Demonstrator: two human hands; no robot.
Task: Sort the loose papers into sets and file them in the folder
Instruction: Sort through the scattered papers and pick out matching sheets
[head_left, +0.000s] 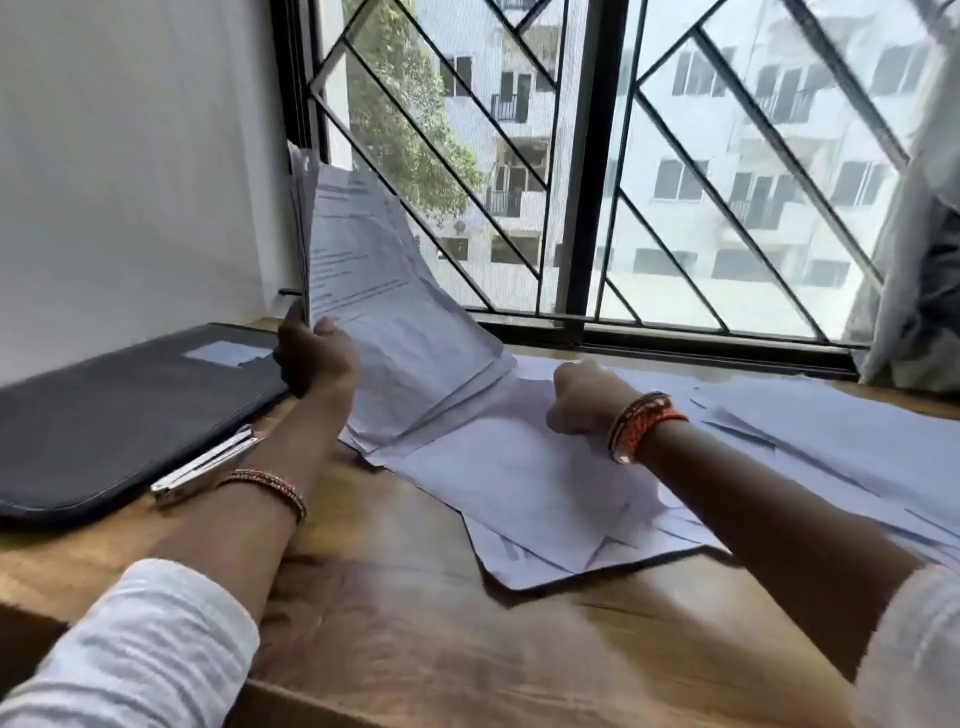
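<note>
a sheaf of papers (363, 270) is gripped at its lower corner by the left hand (317, 358), thumb in front and fingers behind, and is held tilted up off the wooden desk (395, 623), probably so that the gathered set is kept apart from what remains unsorted. the loose papers (545, 483) are spread flat and overlapping across the desk toward the right, and the right hand (582, 397) rests among them with its fingers curled; whether a sheet is pinched beneath it cannot be told, since the fingertips are turned away. the dark folder (119, 410) lies closed at the left, well apart from the spread, with a metal clip (202, 467) just beside its near edge, seemingly kept ready for binding a set. the print on the sheets is too blurred to be read, and the far right of the spread is cut off by the frame edge.
</note>
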